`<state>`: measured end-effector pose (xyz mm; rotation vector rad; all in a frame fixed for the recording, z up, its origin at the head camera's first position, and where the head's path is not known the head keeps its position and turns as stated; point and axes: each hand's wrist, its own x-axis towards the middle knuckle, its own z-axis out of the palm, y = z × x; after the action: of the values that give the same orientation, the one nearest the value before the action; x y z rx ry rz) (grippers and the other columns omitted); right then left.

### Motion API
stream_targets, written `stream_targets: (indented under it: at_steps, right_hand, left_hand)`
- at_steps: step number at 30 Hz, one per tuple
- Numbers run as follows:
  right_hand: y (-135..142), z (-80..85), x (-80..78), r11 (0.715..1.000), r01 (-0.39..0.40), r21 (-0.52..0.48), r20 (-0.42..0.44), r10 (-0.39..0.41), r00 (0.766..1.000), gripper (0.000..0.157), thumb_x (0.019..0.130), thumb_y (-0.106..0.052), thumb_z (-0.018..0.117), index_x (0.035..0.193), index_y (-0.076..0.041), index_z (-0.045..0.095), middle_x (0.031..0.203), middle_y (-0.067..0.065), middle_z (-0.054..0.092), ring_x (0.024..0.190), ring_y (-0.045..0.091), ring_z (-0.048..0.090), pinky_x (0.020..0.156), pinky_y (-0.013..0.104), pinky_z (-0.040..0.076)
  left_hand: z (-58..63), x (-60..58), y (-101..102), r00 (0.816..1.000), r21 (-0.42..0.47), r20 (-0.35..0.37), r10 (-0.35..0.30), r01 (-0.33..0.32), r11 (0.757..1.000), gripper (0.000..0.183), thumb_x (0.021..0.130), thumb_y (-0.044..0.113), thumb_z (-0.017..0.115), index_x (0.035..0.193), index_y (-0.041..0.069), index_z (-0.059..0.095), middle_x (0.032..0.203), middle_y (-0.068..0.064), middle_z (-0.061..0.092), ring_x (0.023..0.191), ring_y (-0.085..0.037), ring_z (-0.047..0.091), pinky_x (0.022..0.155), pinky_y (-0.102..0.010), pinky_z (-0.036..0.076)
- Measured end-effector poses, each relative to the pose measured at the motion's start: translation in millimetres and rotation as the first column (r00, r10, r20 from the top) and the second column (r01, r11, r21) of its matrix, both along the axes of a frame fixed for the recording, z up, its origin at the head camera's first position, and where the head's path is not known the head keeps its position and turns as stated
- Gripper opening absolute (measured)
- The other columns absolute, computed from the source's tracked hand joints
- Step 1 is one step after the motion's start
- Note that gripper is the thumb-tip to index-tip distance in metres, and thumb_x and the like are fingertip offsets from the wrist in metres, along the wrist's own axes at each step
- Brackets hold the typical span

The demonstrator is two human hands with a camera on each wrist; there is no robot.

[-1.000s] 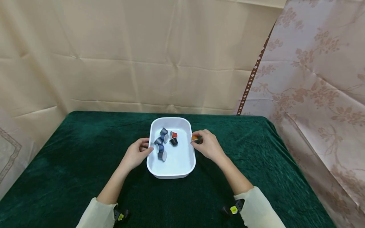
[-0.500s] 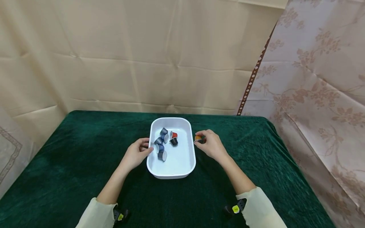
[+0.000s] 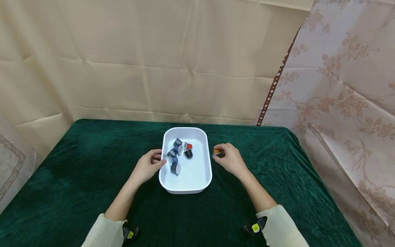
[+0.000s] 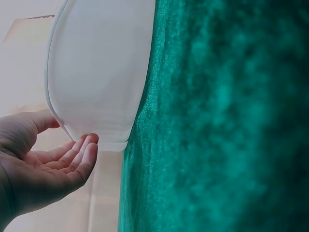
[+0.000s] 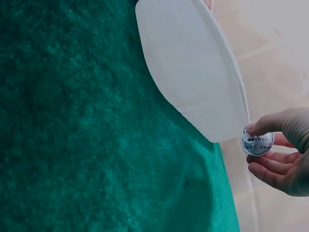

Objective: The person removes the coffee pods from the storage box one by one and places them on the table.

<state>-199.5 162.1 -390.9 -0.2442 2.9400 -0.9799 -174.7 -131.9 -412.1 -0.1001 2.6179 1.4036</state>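
Note:
A white rectangular tray [image 3: 197, 178] holds several coffee capsules: a red one [image 3: 188, 146], a black one [image 3: 188, 153] and a group of blue and grey ones [image 3: 178, 149] along its left side. My left hand [image 3: 148, 164] grips the tray's left wall, thumb over the rim; in the left wrist view its fingers [image 4: 79, 154] lie against the outside. Just right of the tray, my right hand [image 3: 230, 159] pinches an orange coffee capsule [image 3: 217, 151] between thumb and fingers. The right wrist view shows this capsule's silver printed lid [image 5: 258, 144] facing the camera.
Dark green velvet cloth [image 3: 92, 164] covers the table, whose far edge runs behind the tray. Beyond it hangs a beige curtain [image 3: 166, 61], with a floral cloth [image 3: 348, 85] at the right.
My right hand has moved a little to the right, away from the tray's rim, with the orange capsule still pinched. The left hand and tray stay where they were.

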Motion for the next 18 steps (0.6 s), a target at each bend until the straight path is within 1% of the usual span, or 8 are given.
stream_targets:
  at_steps: [12,18]
  right_hand:
    - [5,-7.1,-2.9,1.0,0.001,-0.006,0.009,-0.001,1.0,0.037,0.082,-0.018,0.068,0.118,-0.01,0.061,0.111,0.011,0.056,0.091,0.022,0.056,0.069,0.028,0.051]
    - [9,-13.4,-6.5,1.0,0.018,-0.001,0.021,-0.018,1.0,0.038,0.083,-0.018,0.068,0.119,-0.009,0.06,0.112,0.012,0.056,0.094,0.024,0.057,0.071,0.031,0.052]
  left_hand:
    - [1.1,-1.3,0,1.0,0.005,-0.007,-0.004,0.004,1.0,0.048,0.091,0.023,0.059,0.134,0.008,0.045,0.12,-0.016,0.057,0.099,-0.023,0.062,0.077,-0.03,0.055]
    - [0.9,-0.5,-1,1.0,0.007,-0.011,-0.009,0.009,1.0,0.048,0.091,0.023,0.059,0.134,0.007,0.045,0.119,-0.016,0.057,0.098,-0.022,0.062,0.076,-0.03,0.055]
